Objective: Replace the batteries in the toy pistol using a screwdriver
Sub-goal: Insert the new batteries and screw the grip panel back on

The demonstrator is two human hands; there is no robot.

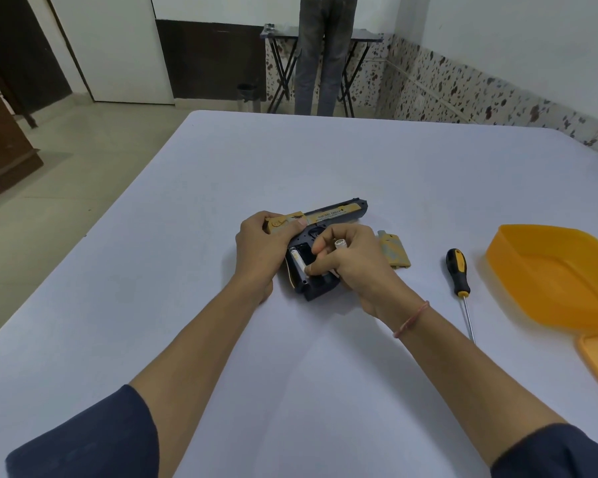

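One battery (298, 264) sits in the open grip of the toy pistol (335, 212) on the counter (290, 160), its cover (396, 254) off beside it and the screwdriver (457, 270) lying nearby. The left hand (259, 243) grips the slide end; the right hand (354, 269) pinches a second battery (340, 243) in its fingers. Refitting and screwing down the cover is yet to do, I'd say.

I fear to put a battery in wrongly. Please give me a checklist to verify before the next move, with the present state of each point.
1. The left hand steadies the toy pistol: ok.
2. The battery compartment open, its cover lying on the table: ok.
3. A first battery lying in the compartment: ok.
4. A second battery held in the right hand: ok.
5. Polarity of both: cannot tell.
6. The screwdriver on the table, right of the cover: ok.
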